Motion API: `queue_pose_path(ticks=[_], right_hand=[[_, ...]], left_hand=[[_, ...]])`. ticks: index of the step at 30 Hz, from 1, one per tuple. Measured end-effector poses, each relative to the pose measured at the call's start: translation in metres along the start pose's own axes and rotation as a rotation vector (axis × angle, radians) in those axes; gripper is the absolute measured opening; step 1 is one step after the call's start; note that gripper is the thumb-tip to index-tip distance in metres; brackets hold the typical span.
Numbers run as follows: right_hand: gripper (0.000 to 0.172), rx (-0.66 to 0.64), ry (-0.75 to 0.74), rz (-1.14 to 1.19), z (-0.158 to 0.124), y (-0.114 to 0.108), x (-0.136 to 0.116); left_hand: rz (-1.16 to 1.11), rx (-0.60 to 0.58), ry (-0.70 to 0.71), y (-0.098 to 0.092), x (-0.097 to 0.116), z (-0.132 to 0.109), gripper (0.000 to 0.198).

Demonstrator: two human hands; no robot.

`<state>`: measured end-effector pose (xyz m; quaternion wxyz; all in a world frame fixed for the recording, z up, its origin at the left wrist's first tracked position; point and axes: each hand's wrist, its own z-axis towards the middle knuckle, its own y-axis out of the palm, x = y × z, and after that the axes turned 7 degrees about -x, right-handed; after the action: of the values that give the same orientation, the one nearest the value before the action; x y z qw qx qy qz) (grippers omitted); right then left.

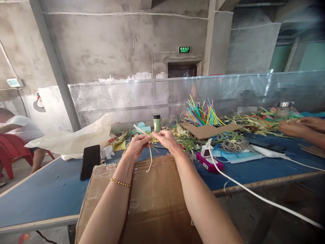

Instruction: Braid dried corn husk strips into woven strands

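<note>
My left hand (137, 146) pinches a pale, thin strip (151, 157) whose bent tail hangs down over the cardboard box (154, 200). Close beside it on the right, my right hand (166, 139) has its thumb and fingers closed on the same pale strip material. A whitish end sticks up to the left above my left hand. Just what lies between the fingertips is too small to make out. Behind my hands stands a green bottle (157, 123) with a black lid.
A black phone (90, 162) lies on the blue table (38, 193) at left. To the right are a purple power socket (209, 162) with a white cable, cardboard (210, 130), colourful sticks (203, 113) and dried strips. Another person's hands (302, 127) work at far right; someone sits far left.
</note>
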<state>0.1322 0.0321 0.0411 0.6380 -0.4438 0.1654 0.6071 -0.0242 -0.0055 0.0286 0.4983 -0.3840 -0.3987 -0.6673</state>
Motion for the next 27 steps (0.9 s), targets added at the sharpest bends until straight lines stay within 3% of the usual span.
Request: queue_pose_path(ticks=[4,10,16,19,27], right_hand=[[0.041,-0.099,-0.035,0.035,-0.001,-0.003,0.001],[0.031,-0.169,0.023,0.268,-0.003,-0.001,-0.004],[0.031,-0.076,-0.034,0.362,0.000,0.002,-0.004],[0.031,-0.096,-0.033,0.393,0.001,0.002,-0.002],[0.023,-0.109,0.099,0.463,0.007,0.011,0.002]], left_hand=[[0.039,0.020,0.032,0.000,0.000,0.000,0.032],[0.054,0.023,0.035,0.003,0.004,-0.002,0.030],[0.014,0.025,0.039,0.004,0.006,-0.002,0.029],[-0.029,0.034,0.033,0.005,0.007,-0.003,0.030],[-0.049,-0.040,0.005,0.006,0.008,-0.004,0.028]])
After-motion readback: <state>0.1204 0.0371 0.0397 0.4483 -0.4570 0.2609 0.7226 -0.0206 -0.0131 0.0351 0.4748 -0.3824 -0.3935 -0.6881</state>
